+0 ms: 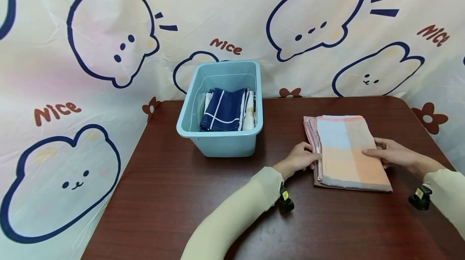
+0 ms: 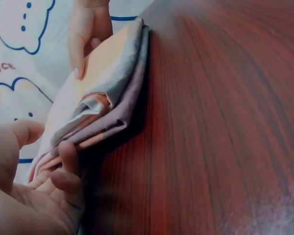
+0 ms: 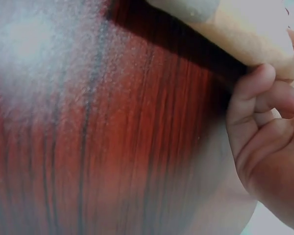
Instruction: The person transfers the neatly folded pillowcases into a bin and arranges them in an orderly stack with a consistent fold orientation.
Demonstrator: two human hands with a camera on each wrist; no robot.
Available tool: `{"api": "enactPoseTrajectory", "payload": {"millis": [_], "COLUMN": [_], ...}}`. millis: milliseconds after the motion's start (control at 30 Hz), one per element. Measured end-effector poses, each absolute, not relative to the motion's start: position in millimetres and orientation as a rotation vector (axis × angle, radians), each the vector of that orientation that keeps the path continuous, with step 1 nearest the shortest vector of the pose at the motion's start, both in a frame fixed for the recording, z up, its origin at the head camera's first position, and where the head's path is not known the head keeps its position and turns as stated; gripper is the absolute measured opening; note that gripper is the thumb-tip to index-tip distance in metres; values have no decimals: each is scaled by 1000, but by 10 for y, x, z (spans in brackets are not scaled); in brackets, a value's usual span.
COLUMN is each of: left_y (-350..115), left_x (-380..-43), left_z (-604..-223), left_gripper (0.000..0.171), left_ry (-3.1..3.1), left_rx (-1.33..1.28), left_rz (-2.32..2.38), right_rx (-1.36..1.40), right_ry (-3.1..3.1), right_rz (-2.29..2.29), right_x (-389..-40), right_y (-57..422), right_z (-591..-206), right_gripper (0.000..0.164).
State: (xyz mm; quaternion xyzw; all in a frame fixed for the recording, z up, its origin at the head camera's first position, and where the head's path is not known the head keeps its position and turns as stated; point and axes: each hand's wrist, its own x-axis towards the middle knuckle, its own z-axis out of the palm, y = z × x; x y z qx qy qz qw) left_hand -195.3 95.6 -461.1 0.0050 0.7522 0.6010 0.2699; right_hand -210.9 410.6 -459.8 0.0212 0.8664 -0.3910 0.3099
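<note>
A folded checked cloth in peach, white and grey lies on the table toward the right, in several stacked layers. My left hand holds its left edge, where the layers' folds show. At the opposite edge my right hand grips it, thumb on top and the other fingers partly hidden below. In the left wrist view, the fingers of the left hand curl at the layered end of the cloth. The right wrist view has the right hand with bent fingers at the cloth's edge.
A light blue plastic bin stands at the back middle of the dark wooden table. Inside it are a navy cloth with white lines and some whitish cloths. A printed curtain hangs behind the table.
</note>
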Motion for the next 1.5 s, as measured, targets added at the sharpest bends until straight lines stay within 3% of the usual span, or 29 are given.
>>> {"api": "enactPoseTrajectory", "payload": {"millis": [133, 300, 733, 1267, 1500], "left_y": [966, 981, 1002, 977, 996], "left_x": [-1965, -1962, -1946, -1940, -1945], "left_z": [-4634, -4667, -4724, -4719, -4709], "left_gripper": [44, 58, 67, 61, 74], "left_ry": [2010, 2016, 2037, 2054, 2086], "left_rx": [-20, -36, 74, 64, 33], "left_rz": [1617, 1608, 1579, 1629, 1619], "right_rx": [53, 66, 97, 66, 39], "right_ry": [2264, 2234, 2226, 2223, 2224], "right_rz": [-1059, -1091, -1137, -1173, -1158], "right_x": [-2119, -2115, -2090, -2102, -2100], "right_y": [4108, 4120, 4172, 4161, 4177], "right_z": [-4623, -4645, -4721, -4707, -4662], "right_gripper": [81, 81, 78, 77, 79]}}
